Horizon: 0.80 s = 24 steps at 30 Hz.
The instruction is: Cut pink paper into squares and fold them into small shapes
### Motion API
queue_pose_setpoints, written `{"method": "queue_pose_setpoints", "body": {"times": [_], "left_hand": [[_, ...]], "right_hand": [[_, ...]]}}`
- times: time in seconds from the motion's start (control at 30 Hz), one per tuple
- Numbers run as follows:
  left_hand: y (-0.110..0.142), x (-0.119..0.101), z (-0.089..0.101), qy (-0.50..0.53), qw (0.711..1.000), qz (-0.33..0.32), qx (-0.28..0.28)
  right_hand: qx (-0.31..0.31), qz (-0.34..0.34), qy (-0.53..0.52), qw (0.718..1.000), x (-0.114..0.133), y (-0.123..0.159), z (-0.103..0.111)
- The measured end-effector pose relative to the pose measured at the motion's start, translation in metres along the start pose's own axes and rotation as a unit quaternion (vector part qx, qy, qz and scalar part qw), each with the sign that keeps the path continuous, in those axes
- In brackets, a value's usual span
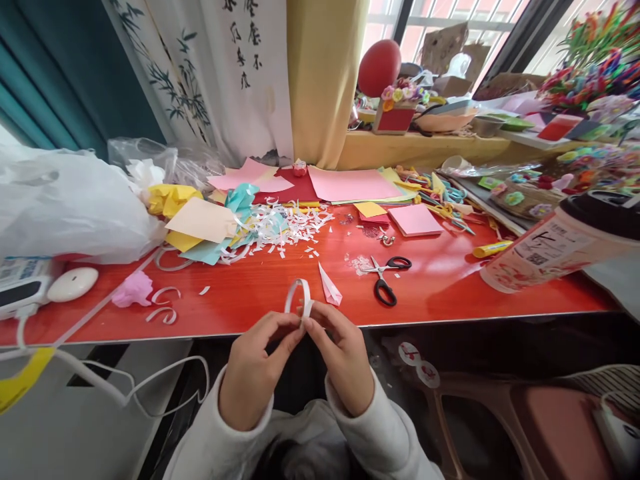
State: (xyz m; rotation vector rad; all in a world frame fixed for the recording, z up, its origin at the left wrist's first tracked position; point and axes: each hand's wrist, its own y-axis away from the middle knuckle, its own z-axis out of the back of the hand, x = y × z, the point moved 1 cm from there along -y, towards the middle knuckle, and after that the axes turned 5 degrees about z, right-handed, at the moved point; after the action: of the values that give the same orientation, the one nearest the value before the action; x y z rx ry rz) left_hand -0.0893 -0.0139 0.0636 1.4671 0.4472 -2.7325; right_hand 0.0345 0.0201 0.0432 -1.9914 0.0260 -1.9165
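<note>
My left hand (255, 370) and my right hand (340, 353) meet at the front edge of the red table (260, 287). Both pinch the ends of a white paper strip (299, 297) bent into a small loop, which stands up above my fingertips. A small folded pink-and-white paper piece (329, 287) lies on the table just behind my right hand. Black-handled scissors (385, 277) lie a little further right, closed.
White paper scraps (280, 230) and coloured sheets (350, 185) cover the table's back. A plastic bag (65, 207) and a white mouse (73, 283) sit left, with curled strips (163, 307) nearby. A large cup (565, 243) lies tilted at right. A cable (125, 393) hangs below the edge.
</note>
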Motion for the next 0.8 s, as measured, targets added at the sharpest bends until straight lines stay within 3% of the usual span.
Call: {"method": "queue_pose_setpoints", "body": {"times": [0.07,0.13,0.23,0.37,0.57,0.8], "left_hand": [[0.003,-0.003,0.001,-0.048,0.997,-0.062,-0.002],[0.005,-0.007,0.002,-0.109,0.986,-0.117,-0.056],[0.003,-0.015,0.002,-0.156,0.967,-0.145,-0.138],[0.0,-0.024,-0.002,-0.175,0.959,-0.172,-0.141],[0.002,-0.027,-0.005,-0.138,0.964,-0.159,-0.161],[0.003,-0.026,-0.006,-0.092,0.977,-0.122,-0.148]], "right_hand": [[-0.011,-0.007,-0.016,1.0,0.002,-0.001,0.0],[-0.006,-0.013,-0.032,0.999,0.002,0.001,0.002],[0.021,0.0,-0.003,1.0,0.004,0.006,0.005],[0.03,0.036,0.061,0.997,0.012,0.012,0.006],[-0.021,0.041,0.036,0.998,0.013,0.017,0.006],[0.038,0.027,0.011,0.999,0.014,0.014,0.014]]}}
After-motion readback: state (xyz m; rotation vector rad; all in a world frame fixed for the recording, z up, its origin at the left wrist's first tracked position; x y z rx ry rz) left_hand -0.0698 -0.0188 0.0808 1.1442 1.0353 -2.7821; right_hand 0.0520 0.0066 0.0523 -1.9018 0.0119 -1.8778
